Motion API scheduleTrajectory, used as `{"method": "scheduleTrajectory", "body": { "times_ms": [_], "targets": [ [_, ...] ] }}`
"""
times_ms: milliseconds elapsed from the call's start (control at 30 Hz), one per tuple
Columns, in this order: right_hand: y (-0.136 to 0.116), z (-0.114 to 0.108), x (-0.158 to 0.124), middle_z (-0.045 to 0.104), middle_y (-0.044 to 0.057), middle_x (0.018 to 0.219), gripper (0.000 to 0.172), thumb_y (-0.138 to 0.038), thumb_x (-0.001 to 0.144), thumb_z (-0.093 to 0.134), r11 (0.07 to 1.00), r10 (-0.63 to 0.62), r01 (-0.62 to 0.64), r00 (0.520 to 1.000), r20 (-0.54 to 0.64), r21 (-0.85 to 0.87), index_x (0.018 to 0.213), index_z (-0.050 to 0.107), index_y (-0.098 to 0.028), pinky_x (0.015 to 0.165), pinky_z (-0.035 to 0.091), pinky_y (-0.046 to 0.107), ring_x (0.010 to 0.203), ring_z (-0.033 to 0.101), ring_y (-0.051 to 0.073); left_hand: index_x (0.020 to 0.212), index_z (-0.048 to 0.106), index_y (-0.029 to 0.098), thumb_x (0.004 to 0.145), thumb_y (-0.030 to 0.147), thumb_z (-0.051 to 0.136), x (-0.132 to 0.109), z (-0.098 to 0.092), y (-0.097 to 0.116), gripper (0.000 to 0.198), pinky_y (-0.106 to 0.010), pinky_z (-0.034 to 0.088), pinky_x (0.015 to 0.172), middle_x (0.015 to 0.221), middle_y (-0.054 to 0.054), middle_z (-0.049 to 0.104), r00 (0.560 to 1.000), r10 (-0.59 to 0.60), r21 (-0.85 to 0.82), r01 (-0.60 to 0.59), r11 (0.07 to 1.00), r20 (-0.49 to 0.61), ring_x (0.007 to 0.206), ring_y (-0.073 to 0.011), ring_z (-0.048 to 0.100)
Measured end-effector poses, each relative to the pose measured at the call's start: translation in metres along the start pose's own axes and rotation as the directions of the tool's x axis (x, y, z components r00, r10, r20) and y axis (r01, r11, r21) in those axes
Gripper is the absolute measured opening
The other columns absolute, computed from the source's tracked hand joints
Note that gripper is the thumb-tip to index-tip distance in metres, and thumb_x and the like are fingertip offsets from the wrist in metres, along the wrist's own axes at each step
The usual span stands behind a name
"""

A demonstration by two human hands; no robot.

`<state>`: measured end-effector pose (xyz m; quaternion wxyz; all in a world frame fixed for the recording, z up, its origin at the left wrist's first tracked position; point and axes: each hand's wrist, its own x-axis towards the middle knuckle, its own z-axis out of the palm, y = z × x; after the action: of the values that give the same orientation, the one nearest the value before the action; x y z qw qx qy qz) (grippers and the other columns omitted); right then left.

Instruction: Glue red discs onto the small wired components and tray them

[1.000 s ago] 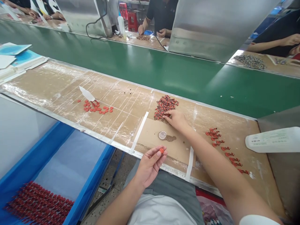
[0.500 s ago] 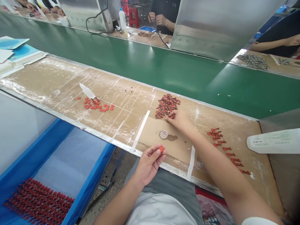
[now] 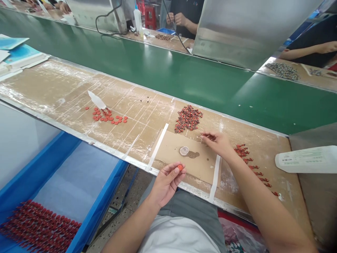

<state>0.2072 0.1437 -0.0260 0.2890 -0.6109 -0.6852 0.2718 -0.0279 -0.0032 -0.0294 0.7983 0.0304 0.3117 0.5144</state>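
My left hand (image 3: pixel 167 184) is at the near edge of the bench, with a small red disc (image 3: pixel 180 168) pinched between thumb and fingers. My right hand (image 3: pixel 216 143) hovers over the far edge of a cardboard sheet (image 3: pixel 184 168), its fingertips pinched on a thin, dark small part that is hard to make out. A heap of red-and-black small parts (image 3: pixel 188 118) lies just beyond that hand, apart from it. Between my hands, a small clear cap (image 3: pixel 184 151) sits on a dark stain on the cardboard.
Loose red discs (image 3: pixel 107 117) lie left on the taped bench (image 3: pixel 65 88). Red pieces (image 3: pixel 252 165) run in a line at right, beside a white plastic bottle (image 3: pixel 308 160). A blue tray (image 3: pixel 79 175) holds red pieces. Beyond a green conveyor belt (image 3: pixel 184 77), co-workers' hands (image 3: pixel 175 14) show.
My right hand has moved right and away from the heap, now over the cardboard's far edge. My left hand still holds the red disc in nearly the same place.
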Motion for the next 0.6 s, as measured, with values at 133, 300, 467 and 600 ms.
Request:
{"method": "scheduleTrajectory", "body": {
  "times_ms": [133,300,467,600],
  "targets": [
    [0.015,0.001,-0.022,0.077,0.005,0.09,0.03,-0.045,0.076,0.072,0.993,0.115,-0.113,0.986,-0.123,0.021,0.095,0.077,-0.022,0.072,0.056,0.034,0.076,0.071,0.021,0.097,0.073,0.013,0.076,0.014,0.077,0.0,0.0,0.0,0.021,-0.019,0.059,0.082,0.101,-0.008,0.076,1.0,-0.002,0.007,0.002,1.0,0.007,0.086,-0.0119,0.072],
    [0.009,0.01,-0.037,0.077,0.003,0.095,0.025,-0.043,0.077,0.072,0.998,0.06,-0.052,0.976,-0.208,0.044,0.094,0.077,-0.026,0.083,0.059,0.036,0.086,0.073,0.023,0.097,0.074,0.013,0.075,0.014,0.078,0.0,0.001,-0.001,0.023,-0.018,0.058,0.082,0.102,-0.008,0.076,1.0,-0.002,0.019,0.002,1.0,-0.009,0.086,-0.0122,0.073],
    [0.008,0.013,-0.042,0.076,0.0,0.099,0.021,-0.042,0.081,0.069,1.0,-0.004,0.0,0.985,-0.175,-0.022,0.096,0.077,-0.029,0.092,0.057,0.038,0.093,0.073,0.023,0.099,0.073,0.012,0.075,0.012,0.077,-0.001,0.001,-0.002,0.024,-0.019,0.058,0.084,0.106,-0.009,0.075,1.0,0.003,0.031,-0.003,1.0,-0.012,0.088,-0.0126,0.073],
    [-0.005,0.015,-0.047,0.076,0.002,0.098,0.025,-0.041,0.079,0.072,0.995,0.055,-0.035,0.975,-0.215,0.097,0.097,0.077,-0.026,0.087,0.059,0.039,0.09,0.073,0.024,0.1,0.073,0.012,0.076,0.012,0.076,-0.002,0.001,-0.002,0.024,-0.019,0.058,0.085,0.107,-0.009,0.074,1.0,0.009,0.042,-0.009,0.999,-0.01,0.089,-0.0129,0.073]
  ]
}}
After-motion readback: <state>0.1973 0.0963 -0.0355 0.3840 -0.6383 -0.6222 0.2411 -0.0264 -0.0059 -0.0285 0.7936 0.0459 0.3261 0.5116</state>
